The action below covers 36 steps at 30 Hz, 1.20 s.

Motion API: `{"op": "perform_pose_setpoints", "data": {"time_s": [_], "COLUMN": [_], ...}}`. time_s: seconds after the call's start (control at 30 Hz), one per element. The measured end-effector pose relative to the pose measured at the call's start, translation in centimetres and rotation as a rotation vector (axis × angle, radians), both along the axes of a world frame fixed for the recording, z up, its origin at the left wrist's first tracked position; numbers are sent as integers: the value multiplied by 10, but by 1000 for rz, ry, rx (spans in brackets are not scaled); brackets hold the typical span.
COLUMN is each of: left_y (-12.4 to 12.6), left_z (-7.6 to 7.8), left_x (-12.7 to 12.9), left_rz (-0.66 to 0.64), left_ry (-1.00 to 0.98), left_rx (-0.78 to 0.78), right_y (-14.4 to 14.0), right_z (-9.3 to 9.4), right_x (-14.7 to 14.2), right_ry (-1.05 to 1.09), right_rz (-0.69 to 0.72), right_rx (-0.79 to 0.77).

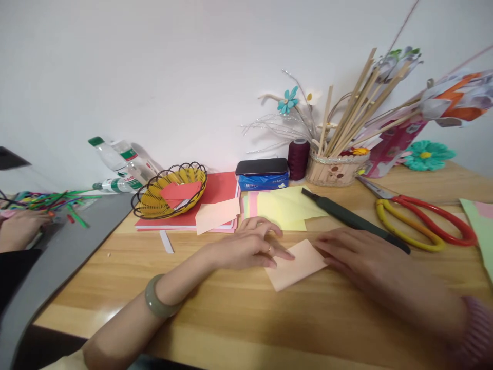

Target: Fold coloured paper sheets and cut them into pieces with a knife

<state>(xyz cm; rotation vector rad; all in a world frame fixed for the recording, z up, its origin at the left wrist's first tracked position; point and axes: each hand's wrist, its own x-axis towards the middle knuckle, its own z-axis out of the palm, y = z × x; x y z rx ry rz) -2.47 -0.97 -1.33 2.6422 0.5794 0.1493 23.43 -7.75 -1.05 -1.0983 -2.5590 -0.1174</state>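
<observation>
A small folded piece of peach paper point(295, 267) lies on the wooden table between my hands. My left hand point(250, 245) has its fingers spread, with the index fingertip resting on top of the paper and the thumb at its left edge. A ring is on one finger and a bangle point(156, 297) on the wrist. At the paper's right corner, my right hand point(358, 262) holds the edge with fingers close together; its thumb is mostly hidden. Just beyond my hands lie yellow paper sheets point(285, 205) and a dark green pen-like tool point(354, 218).
Red-and-yellow-handled scissors point(412, 210) lie to the right. Behind are a yellow basket point(154, 200) on red paper, a phone point(262, 166) on a blue tissue pack, a thread spool point(298, 159) and a stick-filled pot point(335, 172). Another person's hand point(23, 228) is at the far left.
</observation>
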Motion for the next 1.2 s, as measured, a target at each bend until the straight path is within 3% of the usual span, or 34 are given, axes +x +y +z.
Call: {"op": "perform_pose_setpoints", "data": {"time_s": [0.1,0.3,0.57,0.77,1.0,1.2], "left_y": [2,3,6,6,5,4], "left_z": [-2,-3,0,-3,-2,-4], "left_x": [0,-1,0,0,-1,-1], "left_rz": [-7,-3,-15,-21,-33,-25], "left_ry": [-19,-32,23,38,21,16], "left_rx": [6,29,18,39,41,50], "right_y": [-14,-33,-44,-48,-52,-61], "right_z": [0,-14,-15,-23,-25,-28], "right_x": [-21,-62,-45,-40,-46,-31], "right_ry": [8,-64,-165,-160,-175,-207], "right_rz": [54,64,174,182,105,11], "right_rx": [168,17,-37,-74,166,260]}}
